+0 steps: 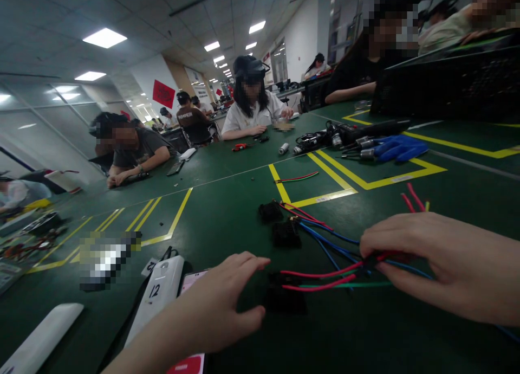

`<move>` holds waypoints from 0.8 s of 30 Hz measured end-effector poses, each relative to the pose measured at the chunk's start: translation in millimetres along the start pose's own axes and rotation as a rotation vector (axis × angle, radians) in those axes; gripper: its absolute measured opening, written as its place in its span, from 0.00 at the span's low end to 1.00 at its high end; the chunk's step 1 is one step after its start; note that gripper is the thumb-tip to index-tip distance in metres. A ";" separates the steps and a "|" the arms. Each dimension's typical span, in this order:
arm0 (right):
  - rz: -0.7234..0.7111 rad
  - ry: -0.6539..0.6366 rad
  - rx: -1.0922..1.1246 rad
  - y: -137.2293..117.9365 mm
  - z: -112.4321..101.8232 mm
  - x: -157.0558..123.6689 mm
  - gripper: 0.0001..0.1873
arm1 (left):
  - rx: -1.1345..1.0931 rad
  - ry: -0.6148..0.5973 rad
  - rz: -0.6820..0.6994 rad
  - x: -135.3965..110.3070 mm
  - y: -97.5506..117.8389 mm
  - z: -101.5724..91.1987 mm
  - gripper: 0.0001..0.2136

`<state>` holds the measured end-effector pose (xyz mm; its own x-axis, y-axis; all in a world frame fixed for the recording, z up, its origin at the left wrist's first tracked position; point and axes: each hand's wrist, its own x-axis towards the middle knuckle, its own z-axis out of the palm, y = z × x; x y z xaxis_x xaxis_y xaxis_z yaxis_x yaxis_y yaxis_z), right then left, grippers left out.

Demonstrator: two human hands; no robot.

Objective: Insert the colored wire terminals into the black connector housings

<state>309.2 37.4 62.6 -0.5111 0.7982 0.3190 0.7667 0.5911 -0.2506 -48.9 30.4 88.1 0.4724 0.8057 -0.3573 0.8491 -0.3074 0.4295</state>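
My right hand (422, 260) pinches a bundle of red, blue and green wires (325, 283) over the green table. Red wire ends stick up behind its knuckles. My left hand (239, 292) has thumb and fingers spread apart with nothing between them, just left of a black block (286, 298) beside the red wire ends. Two more small black blocks lie farther off, one (285, 234) by the blue wires (325, 238) and another (270, 211) by thin red wires. The exact kind of these blocks is too dark to make out.
A white power bank (160, 287) marked 12 lies left, partly over a phone (194, 281). Another white object (44, 336) is nearer. Yellow tape (320, 198) marks the green table (227, 211). Blue gloves (400, 148), cables (325, 138) and a black case (450, 81) stand farther back. Several people sit around.
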 end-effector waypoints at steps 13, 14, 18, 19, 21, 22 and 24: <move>-0.003 -0.316 0.198 -22.9 37.4 0.5 0.15 | 0.136 -0.126 -0.066 23.7 35.3 14.3 0.20; -0.022 -0.319 0.189 -27.2 41.3 -0.3 0.16 | 0.130 -0.123 -0.061 23.6 34.9 15.2 0.20; -0.070 -0.295 0.182 -37.0 50.8 -1.2 0.15 | 0.103 -0.110 -0.023 24.4 31.8 17.8 0.22; -0.089 -0.258 0.178 -37.4 51.6 -0.8 0.15 | 0.101 -0.106 -0.016 24.6 30.7 18.1 0.22; -0.159 -0.122 0.124 -37.1 51.6 0.6 0.15 | 0.108 -0.109 -0.015 24.9 28.7 18.4 0.23; -0.203 -0.039 0.071 -36.9 51.1 1.4 0.16 | 0.115 -0.112 -0.017 24.9 28.0 18.6 0.24; -0.285 0.093 -0.045 -37.4 49.4 2.7 0.18 | 0.129 -0.120 -0.019 24.8 27.5 19.5 0.26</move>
<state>260.0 23.3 27.8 -0.6716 0.5858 0.4535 0.6154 0.7820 -0.0988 -9.2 32.0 74.9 0.4744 0.7482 -0.4639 0.8777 -0.3613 0.3148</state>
